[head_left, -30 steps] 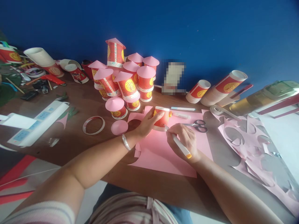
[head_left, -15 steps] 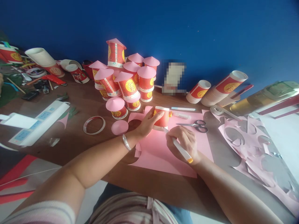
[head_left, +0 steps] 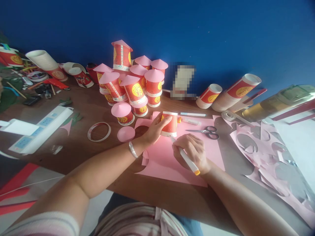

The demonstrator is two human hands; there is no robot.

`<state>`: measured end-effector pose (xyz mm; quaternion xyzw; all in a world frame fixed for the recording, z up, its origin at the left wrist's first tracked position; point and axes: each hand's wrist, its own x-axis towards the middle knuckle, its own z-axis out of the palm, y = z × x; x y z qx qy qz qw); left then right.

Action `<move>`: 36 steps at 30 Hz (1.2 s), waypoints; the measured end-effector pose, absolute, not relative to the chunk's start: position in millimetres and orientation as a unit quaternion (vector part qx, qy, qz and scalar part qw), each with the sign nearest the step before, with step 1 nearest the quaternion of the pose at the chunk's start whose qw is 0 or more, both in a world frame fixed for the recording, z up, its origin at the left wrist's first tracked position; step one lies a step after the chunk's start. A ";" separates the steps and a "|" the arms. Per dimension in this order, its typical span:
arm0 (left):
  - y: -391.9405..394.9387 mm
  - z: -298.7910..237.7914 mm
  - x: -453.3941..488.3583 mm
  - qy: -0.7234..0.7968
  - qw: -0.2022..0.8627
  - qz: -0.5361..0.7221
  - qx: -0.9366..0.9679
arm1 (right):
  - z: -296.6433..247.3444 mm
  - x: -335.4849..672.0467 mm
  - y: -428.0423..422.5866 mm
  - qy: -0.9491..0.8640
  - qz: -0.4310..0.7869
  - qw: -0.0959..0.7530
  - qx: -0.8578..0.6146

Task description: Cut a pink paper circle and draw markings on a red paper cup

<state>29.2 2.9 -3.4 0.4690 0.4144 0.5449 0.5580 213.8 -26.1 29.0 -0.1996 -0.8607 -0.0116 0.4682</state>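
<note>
My left hand [head_left: 155, 131] is closed around a red paper cup [head_left: 171, 124] with a white rim, standing over a sheet of pink paper [head_left: 167, 164]. In my right hand [head_left: 193, 150] is a white marker [head_left: 188, 160] with an orange end, gripped like a pen. Its tip lies close to the cup's lower white rim; whether it touches I cannot tell. Just beyond my right hand are scissors [head_left: 209, 131] with dark handles and a glue stick [head_left: 190, 121]. A pink paper cone [head_left: 126, 134] lies left of my left hand.
Several red cups with pink cone roofs [head_left: 134, 88] stand stacked at the back. A tape roll [head_left: 99, 131] and a power strip [head_left: 44, 127] lie left. On the right are stacked cups [head_left: 236, 91] and pink paper scraps [head_left: 261, 157].
My right hand and the marker have shifted slightly left along the cup's lower rim. The cup has moved a little left and tilted slightly in my left hand.
</note>
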 end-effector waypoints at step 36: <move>-3.8 8.3 32.3 0.435 0.567 0.528 0.460 | 33.8 212.5 -29.2 -0.850 0.067 0.450 -0.264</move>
